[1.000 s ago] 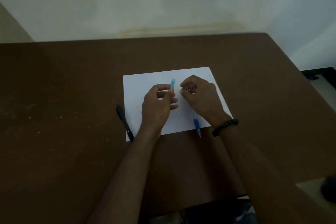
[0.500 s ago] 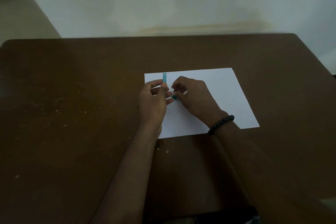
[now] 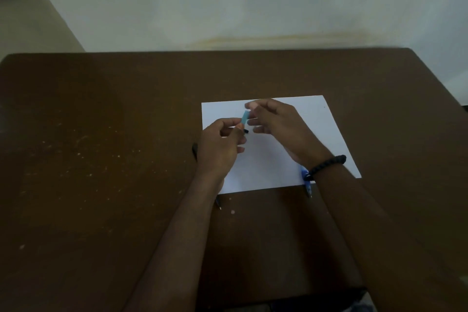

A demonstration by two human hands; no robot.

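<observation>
A small light-blue tube (image 3: 245, 116), perhaps a pen cap or barrel, stands upright above a white sheet of paper (image 3: 316, 124). My left hand (image 3: 220, 149) pinches its lower end between thumb and fingers. My right hand (image 3: 278, 126) reaches in from the right, and its fingertips touch the tube's upper end. A small dark piece (image 3: 246, 131) shows just below the tube, beside my left fingers. The view is dim and the fingertips are blurred.
The paper lies on a brown table (image 3: 101, 159) speckled with pale crumbs. A black pen (image 3: 194, 151) lies mostly hidden under my left hand. A blue pen (image 3: 307, 181) pokes out under my right wrist, which wears a dark bead bracelet (image 3: 326, 166).
My right hand has risen from beside my left fingers to the top of the blue tube. The camera view shifted, so the paper sits differently in frame.
</observation>
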